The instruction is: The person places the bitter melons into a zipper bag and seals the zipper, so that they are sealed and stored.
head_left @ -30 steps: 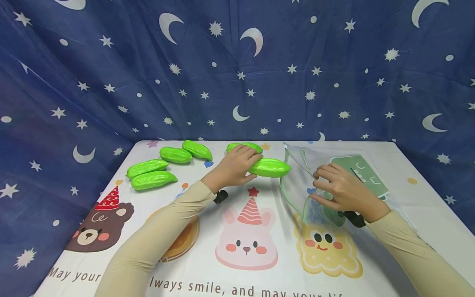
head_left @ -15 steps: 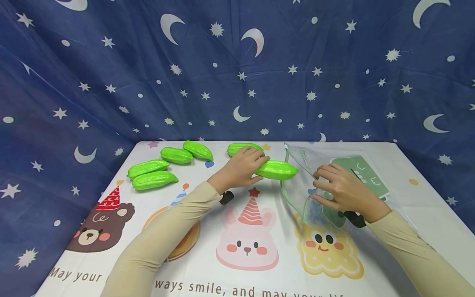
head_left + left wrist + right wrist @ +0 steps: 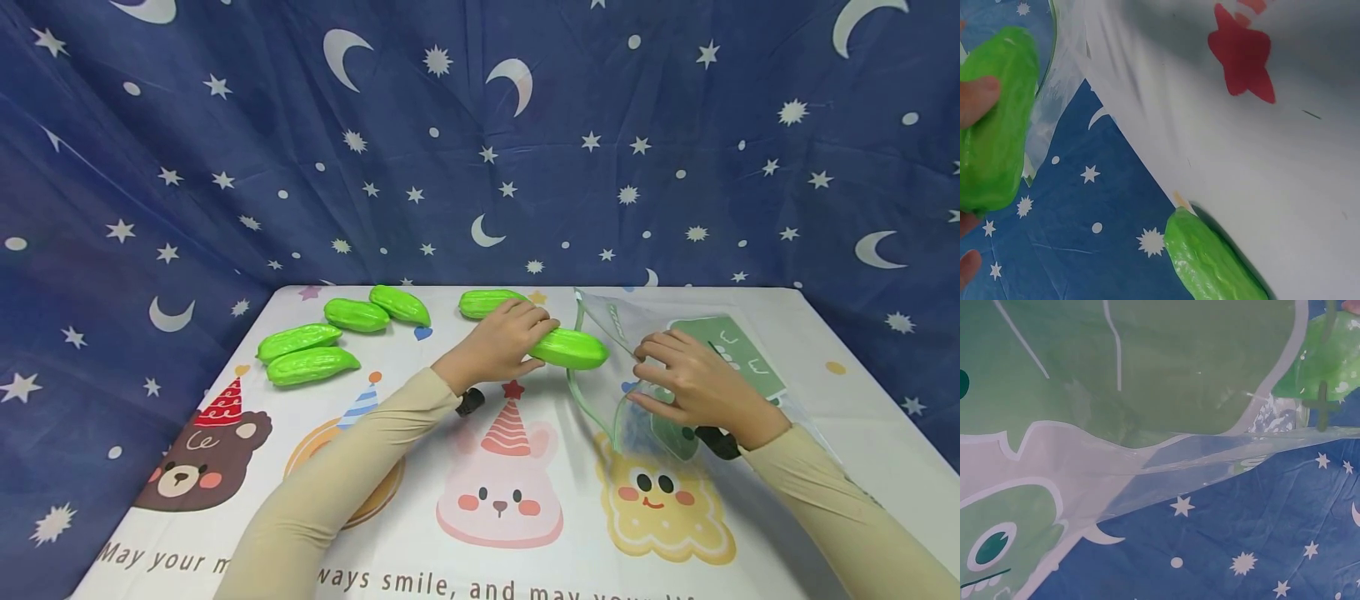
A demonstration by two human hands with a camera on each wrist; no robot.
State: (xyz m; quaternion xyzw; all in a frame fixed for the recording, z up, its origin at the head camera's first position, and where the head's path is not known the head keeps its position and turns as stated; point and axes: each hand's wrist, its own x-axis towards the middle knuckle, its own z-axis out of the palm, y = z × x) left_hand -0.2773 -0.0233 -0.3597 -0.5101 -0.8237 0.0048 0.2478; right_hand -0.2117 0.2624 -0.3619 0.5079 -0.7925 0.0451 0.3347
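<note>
My left hand (image 3: 504, 340) grips a bright green, ridged bitter melon (image 3: 572, 349) by its left end. The melon's far tip stands at the opening of a clear plastic bag (image 3: 600, 392) with a green edge. In the left wrist view a thumb lies across the melon (image 3: 997, 144). My right hand (image 3: 686, 379) holds the bag's mouth apart with curled fingers; the fingertips are partly behind the film. The right wrist view looks through the bag's printed green film (image 3: 1166, 369), with the melon (image 3: 1329, 362) blurred at upper right.
One bitter melon (image 3: 483, 302) lies behind my left hand. Several more lie at the back left, among them a front one (image 3: 311, 366) and a rear one (image 3: 400, 305). A white cartoon-print cloth (image 3: 405, 550) covers the table; a blue star curtain (image 3: 450, 192) hangs behind.
My left hand has moved right and slightly down with the bitter melon, bringing its tip to the bag's mouth. My right hand and the bag have stayed nearly still.
</note>
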